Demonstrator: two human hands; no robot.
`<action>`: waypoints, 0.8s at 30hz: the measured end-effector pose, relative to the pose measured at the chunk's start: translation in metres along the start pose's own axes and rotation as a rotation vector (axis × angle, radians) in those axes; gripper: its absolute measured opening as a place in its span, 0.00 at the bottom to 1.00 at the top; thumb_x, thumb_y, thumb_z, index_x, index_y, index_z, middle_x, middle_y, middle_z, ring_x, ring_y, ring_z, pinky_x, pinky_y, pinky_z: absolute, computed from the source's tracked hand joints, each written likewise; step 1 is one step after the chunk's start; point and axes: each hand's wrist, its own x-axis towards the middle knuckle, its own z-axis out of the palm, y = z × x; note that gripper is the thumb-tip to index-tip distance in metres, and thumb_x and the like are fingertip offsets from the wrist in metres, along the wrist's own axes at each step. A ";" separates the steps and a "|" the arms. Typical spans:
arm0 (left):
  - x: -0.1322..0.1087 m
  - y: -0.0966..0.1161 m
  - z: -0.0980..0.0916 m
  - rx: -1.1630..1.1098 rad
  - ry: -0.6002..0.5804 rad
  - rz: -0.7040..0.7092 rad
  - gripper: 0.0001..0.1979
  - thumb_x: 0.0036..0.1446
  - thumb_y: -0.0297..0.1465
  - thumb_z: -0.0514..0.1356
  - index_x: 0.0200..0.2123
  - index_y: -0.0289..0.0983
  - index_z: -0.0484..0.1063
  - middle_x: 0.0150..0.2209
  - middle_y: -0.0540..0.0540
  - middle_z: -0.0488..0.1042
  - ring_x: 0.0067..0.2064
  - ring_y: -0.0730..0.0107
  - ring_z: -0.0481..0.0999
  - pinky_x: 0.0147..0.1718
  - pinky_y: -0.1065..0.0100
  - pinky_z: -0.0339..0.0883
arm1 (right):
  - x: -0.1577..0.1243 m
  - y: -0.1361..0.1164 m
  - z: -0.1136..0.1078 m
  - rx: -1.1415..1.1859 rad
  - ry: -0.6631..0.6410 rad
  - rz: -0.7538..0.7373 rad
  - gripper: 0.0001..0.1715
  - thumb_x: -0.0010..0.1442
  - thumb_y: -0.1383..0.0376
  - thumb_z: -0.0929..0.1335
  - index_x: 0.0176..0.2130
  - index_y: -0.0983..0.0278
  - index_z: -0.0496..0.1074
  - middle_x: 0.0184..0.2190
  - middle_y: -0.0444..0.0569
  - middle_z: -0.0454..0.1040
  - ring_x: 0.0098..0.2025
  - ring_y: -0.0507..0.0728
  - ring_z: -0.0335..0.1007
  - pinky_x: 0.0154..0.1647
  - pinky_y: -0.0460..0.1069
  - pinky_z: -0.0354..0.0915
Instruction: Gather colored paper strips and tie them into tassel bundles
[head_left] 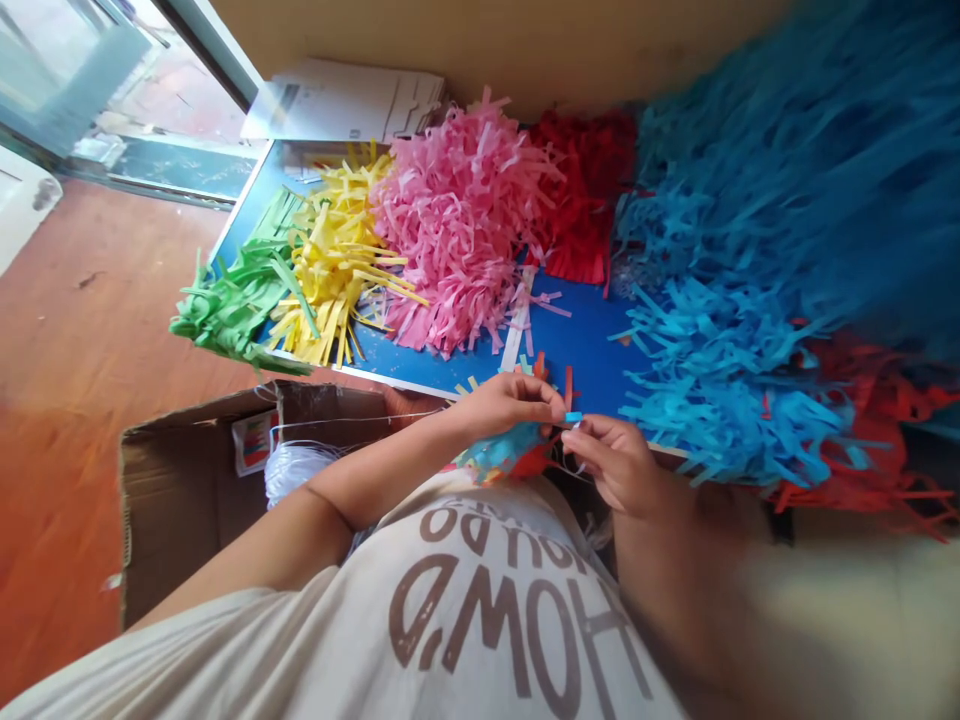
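By this white-edged blue table point(585, 335), brown cardboard box point(199, 500) with white string point(292, 472) inside; left hand point(517, 402), right hand point(619, 465) pinching tiny blue strip point(574, 417).

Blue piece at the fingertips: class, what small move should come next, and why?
Perhaps press the blue piece firmly between finger and thumb: it is small, and the left hand and right hand have their fingertips close beside it.
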 end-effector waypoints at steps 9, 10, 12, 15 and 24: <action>0.002 -0.003 0.003 -0.019 -0.037 -0.023 0.22 0.39 0.41 0.76 0.29 0.29 0.77 0.24 0.49 0.76 0.27 0.76 0.74 0.32 0.72 0.66 | 0.001 0.002 -0.003 0.088 -0.092 0.103 0.17 0.42 0.56 0.75 0.20 0.64 0.68 0.14 0.40 0.61 0.16 0.45 0.48 0.19 0.45 0.43; 0.002 -0.002 0.003 -0.018 -0.040 -0.024 0.22 0.40 0.41 0.76 0.29 0.29 0.77 0.24 0.49 0.76 0.27 0.76 0.74 0.32 0.72 0.66 | 0.001 0.002 -0.004 0.099 -0.102 0.112 0.17 0.43 0.56 0.75 0.20 0.64 0.68 0.13 0.40 0.61 0.16 0.45 0.48 0.19 0.45 0.43; 0.002 -0.001 0.004 -0.017 -0.042 -0.028 0.21 0.40 0.41 0.76 0.29 0.29 0.77 0.24 0.49 0.76 0.27 0.77 0.74 0.32 0.72 0.65 | 0.002 0.003 -0.006 0.127 -0.132 0.125 0.17 0.43 0.56 0.75 0.19 0.64 0.68 0.13 0.40 0.61 0.15 0.45 0.46 0.18 0.46 0.41; 0.002 -0.001 0.004 -0.015 -0.038 -0.024 0.21 0.41 0.41 0.76 0.29 0.29 0.77 0.24 0.49 0.75 0.27 0.76 0.74 0.33 0.71 0.65 | 0.002 0.004 -0.007 0.152 -0.194 0.125 0.18 0.44 0.56 0.75 0.18 0.64 0.67 0.12 0.40 0.59 0.14 0.44 0.45 0.18 0.46 0.40; 0.001 -0.001 0.002 -0.025 -0.049 -0.049 0.22 0.41 0.42 0.76 0.30 0.29 0.77 0.26 0.48 0.75 0.29 0.75 0.74 0.34 0.70 0.65 | 0.004 0.002 -0.004 0.211 -0.152 0.119 0.18 0.43 0.55 0.75 0.20 0.64 0.68 0.11 0.38 0.57 0.15 0.44 0.44 0.19 0.45 0.46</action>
